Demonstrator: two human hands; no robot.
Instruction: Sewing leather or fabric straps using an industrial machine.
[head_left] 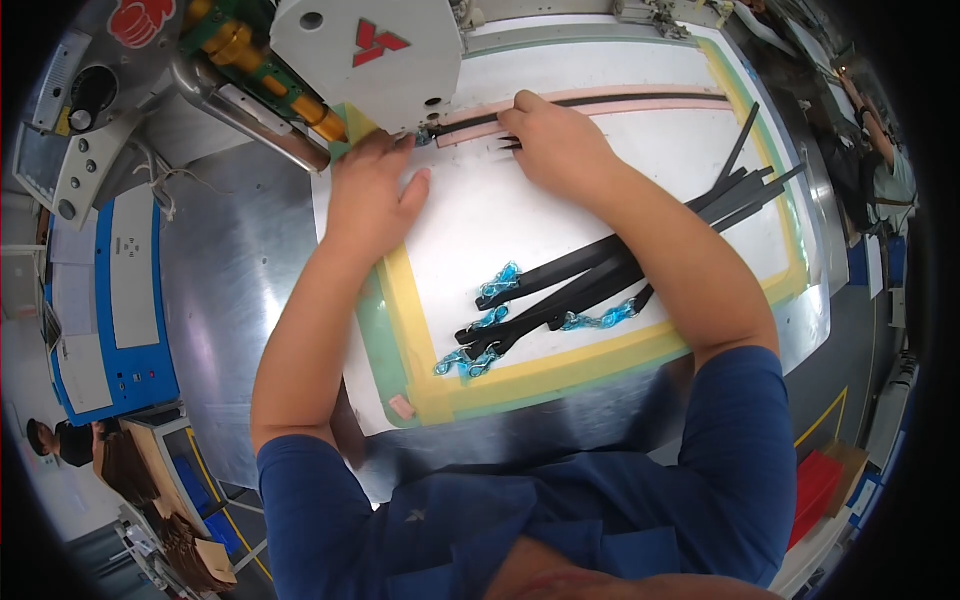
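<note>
My left hand (376,195) lies at the left end of a pink strip (615,108), fingertips by a small metal-and-clear piece (424,136) on a black tape (570,101) along it; its thumb is apart. My right hand (545,150) is curled over the strip's middle, with pointed black tweezers (509,142) in its fingers. Under my right forearm, several black straps (560,272) with light-blue wrapped hardware (600,318) at their ends lie on the white, tape-bordered board (470,195).
The white machine head (365,55) and brass cylinder (235,50) stand above my left hand. A steel tabletop (220,300) holds the board; a blue-and-white control box (130,300) is left. A person (65,440) is at far left, another (880,190) at far right.
</note>
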